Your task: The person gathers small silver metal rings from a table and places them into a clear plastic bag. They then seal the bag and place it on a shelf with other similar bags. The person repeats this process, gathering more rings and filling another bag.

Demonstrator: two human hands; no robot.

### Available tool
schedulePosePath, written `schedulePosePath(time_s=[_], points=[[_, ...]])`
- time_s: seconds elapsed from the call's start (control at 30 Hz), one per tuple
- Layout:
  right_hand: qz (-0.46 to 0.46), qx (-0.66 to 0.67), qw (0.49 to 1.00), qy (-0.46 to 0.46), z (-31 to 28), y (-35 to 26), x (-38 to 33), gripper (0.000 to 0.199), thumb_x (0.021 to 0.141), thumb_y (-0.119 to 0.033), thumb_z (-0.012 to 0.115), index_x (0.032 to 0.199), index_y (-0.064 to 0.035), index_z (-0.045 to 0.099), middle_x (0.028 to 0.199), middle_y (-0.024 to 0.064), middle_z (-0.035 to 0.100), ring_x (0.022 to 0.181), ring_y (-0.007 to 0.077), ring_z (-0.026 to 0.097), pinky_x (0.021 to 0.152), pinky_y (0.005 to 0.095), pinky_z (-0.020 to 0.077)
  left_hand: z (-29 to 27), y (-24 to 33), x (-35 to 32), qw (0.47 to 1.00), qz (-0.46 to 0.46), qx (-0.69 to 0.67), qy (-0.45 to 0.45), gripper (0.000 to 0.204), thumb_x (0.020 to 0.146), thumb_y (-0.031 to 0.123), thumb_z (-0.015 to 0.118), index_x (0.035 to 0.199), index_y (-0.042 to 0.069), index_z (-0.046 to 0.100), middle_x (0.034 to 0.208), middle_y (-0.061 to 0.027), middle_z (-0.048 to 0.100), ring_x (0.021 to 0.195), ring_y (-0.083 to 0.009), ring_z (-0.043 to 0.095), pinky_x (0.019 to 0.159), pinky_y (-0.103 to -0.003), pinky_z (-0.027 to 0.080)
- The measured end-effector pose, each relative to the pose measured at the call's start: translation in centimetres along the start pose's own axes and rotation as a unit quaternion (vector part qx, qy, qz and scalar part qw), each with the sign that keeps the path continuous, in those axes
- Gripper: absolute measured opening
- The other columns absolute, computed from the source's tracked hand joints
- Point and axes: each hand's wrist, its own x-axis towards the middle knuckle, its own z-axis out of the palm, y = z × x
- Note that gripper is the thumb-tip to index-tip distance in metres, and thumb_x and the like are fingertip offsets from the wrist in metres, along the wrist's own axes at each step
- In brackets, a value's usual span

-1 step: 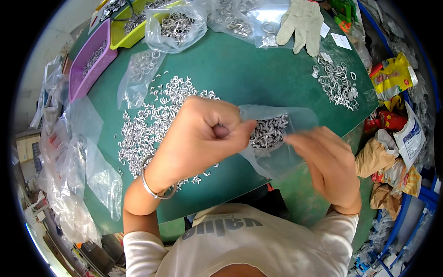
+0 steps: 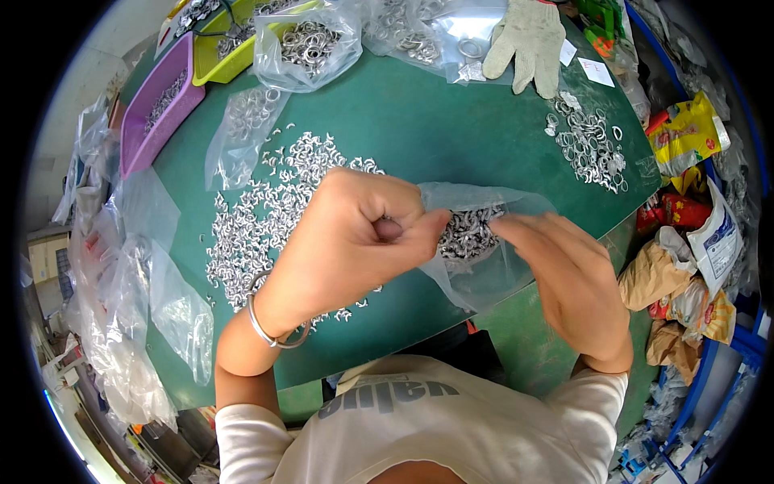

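My left hand is curled into a fist above the middle of the table, a metal bangle on its wrist. Its thumb presses on the near side of a clear plastic bag, gripping the film; the other fingers are mostly hidden. Inside the bag lies a heap of small silvery curved metal pieces. Reaching in from the right, my right hand has its fingers stretched out and held side by side. Its fingertips are at the right edge of the heap. Many similar loose pieces are spread left of my fist.
A purple bin and a yellow-green bin stand at the far left, near a bag of rings. A work glove lies at the back; loose rings are at right. Empty plastic bags hang over the left edge.
My right hand has shifted slightly left, its fingertips now nearer the metal pieces in the bag and less blurred. My left hand stays in place.
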Motion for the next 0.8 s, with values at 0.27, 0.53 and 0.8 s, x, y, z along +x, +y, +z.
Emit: schedulePosePath(time_s=[0.27,0.53,0.8], points=[[-0.083,-0.099,0.977,-0.171,1.8,0.6,2.5,0.03,0.07,-0.006,0.053,0.096,0.0088,0.055,0.104,0.0217,0.056,0.095,0.0289,0.055,0.082,0.0359,0.0431,0.2,0.1,0.0,1.0,0.008,0.009,0.007,0.034,0.077,0.0,0.063,0.053,0.0,0.04,0.049,0.0018,0.032,0.048,-0.0058,0.026,0.041,-0.025,0.023],[-0.125,0.007,0.964,-0.233,0.4,0.0,1.7,0.029,0.07,-0.006,0.053,0.094,0.0095,0.054,0.096,0.0202,0.055,0.09,0.0296,0.055,0.079,0.0361,0.0445,0.1,-0.2,-0.4,1.0,-0.003,-0.015,0.018,0.031,0.075,-0.007,0.057,0.048,-0.001,0.043,0.046,0.0,0.04,0.044,-0.0051,0.029,0.042,-0.024,0.021],[-0.055,-0.084,0.942,-0.321,1.6,-0.9,3.4,0.042,0.078,-0.005,0.047,0.118,0.0081,0.046,0.117,0.0241,0.051,0.117,0.0356,0.045,0.099,0.0406,0.0372,0.4,-0.4,-0.4,1.0,-0.001,-0.019,0.022,0.036,0.078,0.001,0.062,0.051,0.001,0.038,0.049,0.0027,0.029,0.048,-0.0052,0.023,0.041,-0.025,0.02]])
